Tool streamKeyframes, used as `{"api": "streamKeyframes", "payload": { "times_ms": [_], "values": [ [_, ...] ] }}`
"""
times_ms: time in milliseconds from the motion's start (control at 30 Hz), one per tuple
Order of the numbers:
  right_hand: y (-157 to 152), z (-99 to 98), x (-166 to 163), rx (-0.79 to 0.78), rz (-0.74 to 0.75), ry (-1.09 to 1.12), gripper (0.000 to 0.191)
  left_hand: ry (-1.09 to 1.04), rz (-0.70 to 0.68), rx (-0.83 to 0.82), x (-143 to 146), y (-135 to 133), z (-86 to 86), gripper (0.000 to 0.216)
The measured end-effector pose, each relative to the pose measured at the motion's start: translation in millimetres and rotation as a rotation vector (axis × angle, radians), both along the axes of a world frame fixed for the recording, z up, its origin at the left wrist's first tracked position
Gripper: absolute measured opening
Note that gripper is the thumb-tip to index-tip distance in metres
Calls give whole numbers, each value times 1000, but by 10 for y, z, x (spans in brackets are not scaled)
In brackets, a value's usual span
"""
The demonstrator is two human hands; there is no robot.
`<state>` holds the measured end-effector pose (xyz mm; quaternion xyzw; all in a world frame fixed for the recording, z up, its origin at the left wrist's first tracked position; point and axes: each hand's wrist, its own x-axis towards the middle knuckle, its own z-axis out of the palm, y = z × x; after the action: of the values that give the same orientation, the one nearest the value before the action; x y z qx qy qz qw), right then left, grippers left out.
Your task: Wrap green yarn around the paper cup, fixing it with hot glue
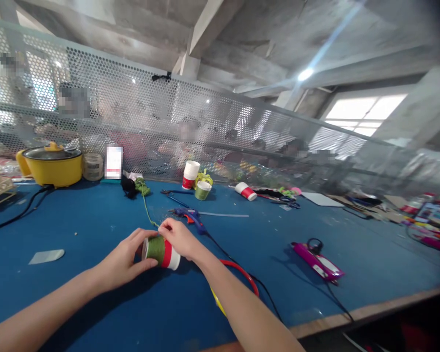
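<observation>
1. Head view: on its side between two bare hands, toward the front of a blue tabletop [95, 215] and left of centre, a paper cup [156, 251]; white and red toward the right end, wrapped in green yarn toward the left.
2. Curled around the yarn-wrapped part: the left hand [124, 254], fingers over the top, thumb along the lower side, gripping the cup. Contact between cup and tabletop: cannot tell.
3. At the cup's upper side: the right hand [178, 238], thumb and fingertips drawn together, pinching the green yarn strand [146, 210].
4. Trailing away from those fingertips: that same strand, back to a green yarn bundle [142, 186] beside a black bundle [128, 188].
5. Just beyond the right hand: a blue glue gun [192, 215], a long translucent glue stick [227, 214] at its back.
6. Farther back: an upright white-and-red cup [191, 171], a green-wrapped cup [203, 192] and, lying down, another white-and-red cup [246, 191].
7. Back left: a yellow electric pot [60, 166] with a lid, near a lit phone [113, 161].
8. To the right: a purple power strip [311, 259].
9. Behind everything: a perforated screen [143, 117], with blurred people beyond.
</observation>
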<state>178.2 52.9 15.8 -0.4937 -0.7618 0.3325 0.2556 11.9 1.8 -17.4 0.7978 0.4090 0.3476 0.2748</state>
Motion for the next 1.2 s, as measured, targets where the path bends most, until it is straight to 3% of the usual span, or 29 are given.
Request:
{"api": "streamKeyframes", "payload": {
  "times_ms": [333,600,767,1000,1200],
  "values": [
    [-9,39,20,-48,13,10,11,5,-27,2,-10,-12,23,42],
    [67,5,49,-284,43,270,8,89,-109,42,-53,-31,108,51],
    [105,85,-20,-440,116,393,9,222,-119,82,-55,-62,128,59],
    [180,208,-175,-350,160,208,6,250,-89,115,-52,-72,135,58],
    [310,187,-135,-72,106,-76,10,223,-103,116,-47,-65,147,48]
  ]
}}
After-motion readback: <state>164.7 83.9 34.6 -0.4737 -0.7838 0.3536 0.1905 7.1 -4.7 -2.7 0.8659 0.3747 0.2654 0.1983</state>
